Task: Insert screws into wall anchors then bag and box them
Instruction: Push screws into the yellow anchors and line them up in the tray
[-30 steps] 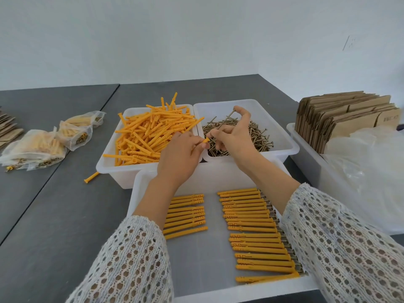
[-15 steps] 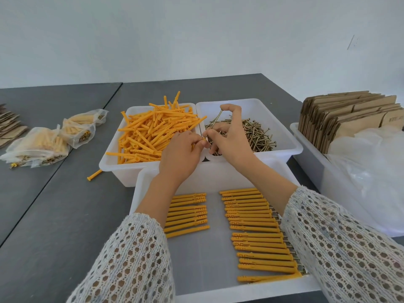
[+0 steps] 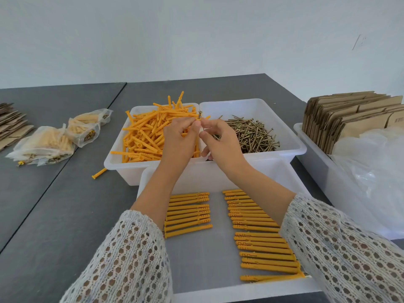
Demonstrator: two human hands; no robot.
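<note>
Left hand (image 3: 178, 138) and right hand (image 3: 220, 142) are meeting above the seam of two white plastic bins, pinching one orange plastic wall anchor (image 3: 197, 119) with a brass screw (image 3: 199, 113) sticking up from it. Left bin (image 3: 119, 165) is holding loose orange anchors, right bin (image 3: 290, 136) a pile of brass screws (image 3: 251, 134). Near white tray (image 3: 240, 290) is carrying two rows of finished anchors (image 3: 258, 237). Filled clear bags (image 3: 52, 141) are lying on the grey desk (image 3: 54, 215) at left; folded cardboard boxes (image 3: 349, 119) are standing at right.
</note>
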